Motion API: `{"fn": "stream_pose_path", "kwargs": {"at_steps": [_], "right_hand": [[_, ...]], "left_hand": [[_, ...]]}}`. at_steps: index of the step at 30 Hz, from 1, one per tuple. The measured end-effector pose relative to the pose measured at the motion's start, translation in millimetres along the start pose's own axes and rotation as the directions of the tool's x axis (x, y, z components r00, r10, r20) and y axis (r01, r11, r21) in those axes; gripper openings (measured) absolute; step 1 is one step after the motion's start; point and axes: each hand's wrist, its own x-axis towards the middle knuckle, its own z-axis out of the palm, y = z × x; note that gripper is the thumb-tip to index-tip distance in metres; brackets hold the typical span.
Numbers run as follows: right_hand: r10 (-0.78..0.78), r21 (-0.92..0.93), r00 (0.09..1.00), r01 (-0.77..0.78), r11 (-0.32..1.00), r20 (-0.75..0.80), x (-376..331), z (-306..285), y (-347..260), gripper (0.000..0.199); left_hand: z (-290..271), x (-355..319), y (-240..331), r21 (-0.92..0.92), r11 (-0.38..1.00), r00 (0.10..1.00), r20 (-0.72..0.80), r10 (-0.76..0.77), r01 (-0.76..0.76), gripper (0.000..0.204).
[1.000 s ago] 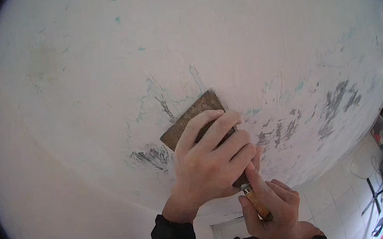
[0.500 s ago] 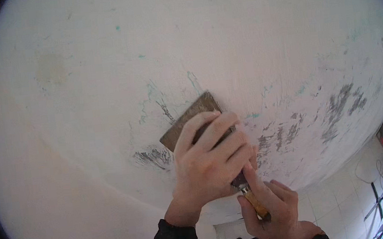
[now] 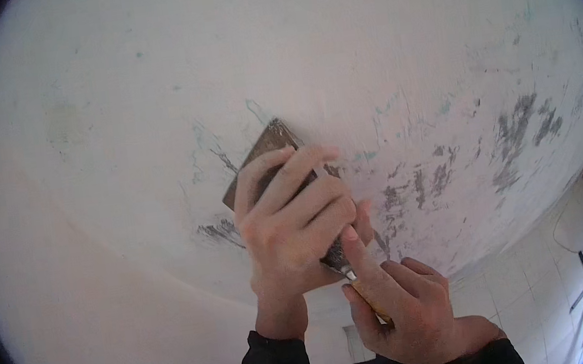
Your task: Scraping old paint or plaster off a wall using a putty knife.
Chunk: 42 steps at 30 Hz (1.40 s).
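Brown, mottled and flat-bladed, the scraper (image 3: 273, 138) is gripped by both curled hands (image 3: 288, 218) (image 3: 411, 312).

Looks like a pretty grubby scraper (image 3: 274, 137), with a brown, straight-edged blade (image 3: 277, 132) angled against a white wall (image 3: 334, 55) full of grey scuffs and faint teal streaks. Mostly covered mid-length, then slants lower right to a shiny collar (image 3: 350, 274) and yellowish handle (image 3: 368, 297).

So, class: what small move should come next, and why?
Perhaps nudge the scraper toward upper left: its blade appears to reach a dark streak on the wall, the left hand lies over that blade, and the right hand grips the handle.
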Motion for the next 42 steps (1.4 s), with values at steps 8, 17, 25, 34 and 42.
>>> {"fn": "stream_pose_path", "kwargs": {"at_steps": [8,17,25,34,42], "right_hand": [[-0.001,0.018,1.000,0.001,1.000,0.004,3,-3,-4,0.061],[-0.058,0.041,0.997,0.059,0.997,-0.042,8,-6,-3,0.061],[-0.056,0.165,0.997,0.065,0.984,-0.056,7,-7,4,0.058],[-0.035,0.133,0.999,0.038,0.990,-0.021,14,-4,11,0.057],[-0.141,0.134,0.987,0.151,0.979,-0.083,28,-2,16,0.056]], "left_hand": [[-1,0,1,0.030,0.999,0.999,-0.020,0.042,-0.042,0.015],[0,7,-1,-0.001,0.998,0.996,-0.060,0.065,-0.066,0.017],[-1,12,-5,0.043,0.995,0.996,-0.013,0.092,-0.091,0.018],[-1,12,-1,0.135,0.990,0.997,-0.053,0.060,-0.052,0.022],[-5,29,-12,0.245,0.968,0.990,-0.117,0.081,-0.050,0.023]]}}
